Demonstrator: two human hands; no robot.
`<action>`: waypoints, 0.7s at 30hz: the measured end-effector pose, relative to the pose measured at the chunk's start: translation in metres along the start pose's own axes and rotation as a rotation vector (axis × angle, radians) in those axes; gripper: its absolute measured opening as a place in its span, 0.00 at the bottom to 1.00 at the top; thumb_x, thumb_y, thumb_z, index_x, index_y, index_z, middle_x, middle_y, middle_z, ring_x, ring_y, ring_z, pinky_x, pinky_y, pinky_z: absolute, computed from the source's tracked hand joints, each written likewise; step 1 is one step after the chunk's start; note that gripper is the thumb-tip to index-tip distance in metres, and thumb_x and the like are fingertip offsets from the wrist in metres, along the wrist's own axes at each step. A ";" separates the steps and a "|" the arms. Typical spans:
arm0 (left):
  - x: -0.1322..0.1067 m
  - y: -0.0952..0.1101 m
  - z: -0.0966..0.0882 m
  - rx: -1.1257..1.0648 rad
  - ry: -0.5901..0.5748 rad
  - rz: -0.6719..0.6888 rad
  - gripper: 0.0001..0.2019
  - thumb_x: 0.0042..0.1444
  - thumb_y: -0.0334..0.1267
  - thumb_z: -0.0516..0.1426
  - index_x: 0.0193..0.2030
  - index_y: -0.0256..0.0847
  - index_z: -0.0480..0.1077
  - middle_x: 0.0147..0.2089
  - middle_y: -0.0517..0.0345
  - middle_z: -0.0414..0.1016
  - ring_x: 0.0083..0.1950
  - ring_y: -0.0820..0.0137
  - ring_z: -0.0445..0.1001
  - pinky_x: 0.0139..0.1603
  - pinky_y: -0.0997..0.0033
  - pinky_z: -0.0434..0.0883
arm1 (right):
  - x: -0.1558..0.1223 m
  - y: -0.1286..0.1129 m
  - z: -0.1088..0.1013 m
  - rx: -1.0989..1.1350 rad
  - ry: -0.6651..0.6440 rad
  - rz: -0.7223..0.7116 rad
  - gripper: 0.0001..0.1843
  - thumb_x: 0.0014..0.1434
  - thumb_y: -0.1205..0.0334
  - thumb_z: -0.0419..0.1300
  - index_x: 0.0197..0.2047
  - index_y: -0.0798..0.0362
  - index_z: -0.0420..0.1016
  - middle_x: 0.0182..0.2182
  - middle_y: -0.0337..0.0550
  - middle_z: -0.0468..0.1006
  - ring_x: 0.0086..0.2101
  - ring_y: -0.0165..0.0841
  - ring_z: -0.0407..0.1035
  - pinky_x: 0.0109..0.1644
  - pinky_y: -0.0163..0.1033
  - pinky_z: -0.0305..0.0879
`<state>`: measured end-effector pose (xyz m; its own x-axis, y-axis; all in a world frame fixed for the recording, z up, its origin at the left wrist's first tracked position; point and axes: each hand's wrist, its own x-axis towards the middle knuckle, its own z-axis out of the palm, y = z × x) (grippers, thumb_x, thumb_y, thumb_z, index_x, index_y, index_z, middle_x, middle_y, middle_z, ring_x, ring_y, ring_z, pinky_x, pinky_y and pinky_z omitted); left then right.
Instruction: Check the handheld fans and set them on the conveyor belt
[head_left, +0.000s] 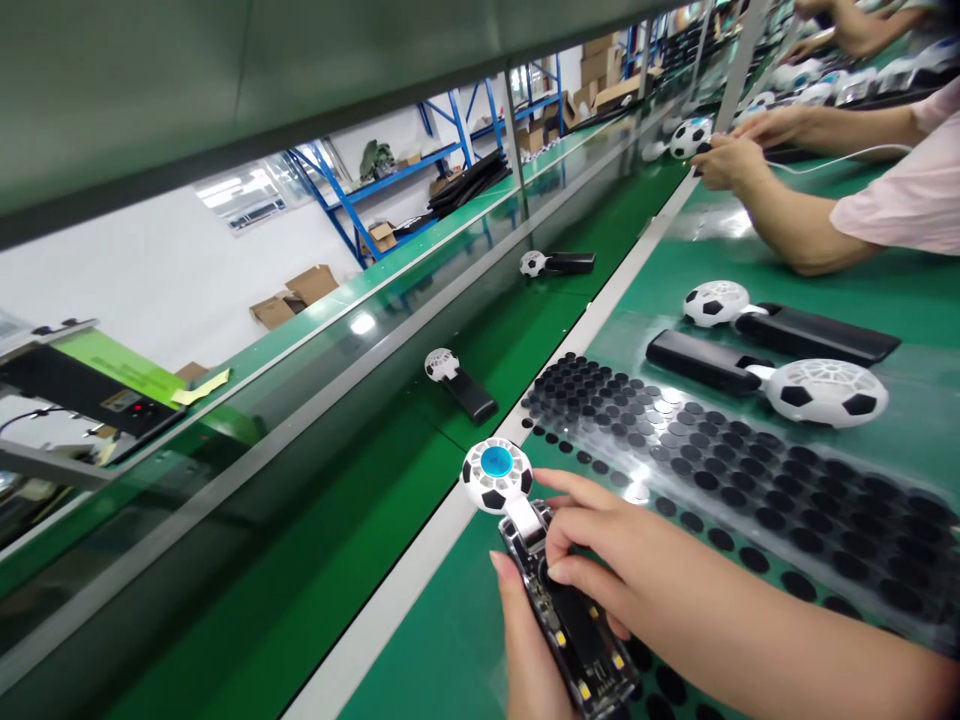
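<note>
Right hand (600, 545) pinching down into the open black handle (559, 625) of a soccer-ball mini fan (496, 475), left hand (525, 650) clasping that handle from below, fan resting just over a sheet of black rubber dots (720, 470).

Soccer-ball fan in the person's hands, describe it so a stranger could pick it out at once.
On the green workbench, beside the sheet of round black pads, two hands hold a white-and-black soccer-ball fan with an open black handle. Unlike the closed fans nearby, its circuit board shows, and its ball head has a blue centre.
</note>
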<state>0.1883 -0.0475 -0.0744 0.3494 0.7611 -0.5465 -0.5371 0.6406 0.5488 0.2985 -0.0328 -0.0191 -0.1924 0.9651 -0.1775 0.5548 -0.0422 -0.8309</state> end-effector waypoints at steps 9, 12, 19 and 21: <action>-0.002 0.004 0.003 0.043 0.062 0.102 0.15 0.58 0.44 0.51 0.49 0.40 0.65 0.49 0.52 0.68 0.45 0.67 0.70 0.44 0.60 0.69 | -0.001 0.008 0.006 -0.158 0.013 -0.076 0.09 0.56 0.67 0.49 0.26 0.52 0.67 0.63 0.40 0.48 0.37 0.39 0.72 0.39 0.47 0.68; -0.002 0.005 0.005 0.066 0.067 0.148 0.14 0.57 0.41 0.52 0.49 0.41 0.65 0.51 0.51 0.67 0.46 0.66 0.69 0.45 0.59 0.69 | -0.002 0.005 0.006 -0.218 0.005 -0.116 0.12 0.58 0.66 0.48 0.26 0.52 0.66 0.63 0.41 0.49 0.39 0.39 0.71 0.36 0.43 0.69; -0.004 0.003 0.000 0.098 0.086 0.216 0.14 0.57 0.41 0.52 0.49 0.41 0.65 0.51 0.52 0.67 0.47 0.66 0.69 0.45 0.59 0.69 | -0.006 0.010 0.011 -0.203 0.164 -0.169 0.12 0.56 0.66 0.49 0.40 0.44 0.70 0.64 0.36 0.45 0.59 0.46 0.49 0.52 0.51 0.61; -0.005 0.002 -0.003 0.100 0.093 0.233 0.15 0.57 0.43 0.51 0.50 0.41 0.64 0.51 0.51 0.67 0.46 0.66 0.70 0.44 0.59 0.70 | -0.006 0.012 0.014 -0.086 0.179 -0.062 0.25 0.54 0.64 0.53 0.54 0.34 0.59 0.65 0.32 0.39 0.60 0.46 0.46 0.54 0.54 0.58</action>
<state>0.1831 -0.0503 -0.0727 0.1503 0.8798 -0.4510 -0.5144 0.4592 0.7243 0.2955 -0.0427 -0.0354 -0.0858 0.9960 -0.0240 0.6151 0.0340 -0.7877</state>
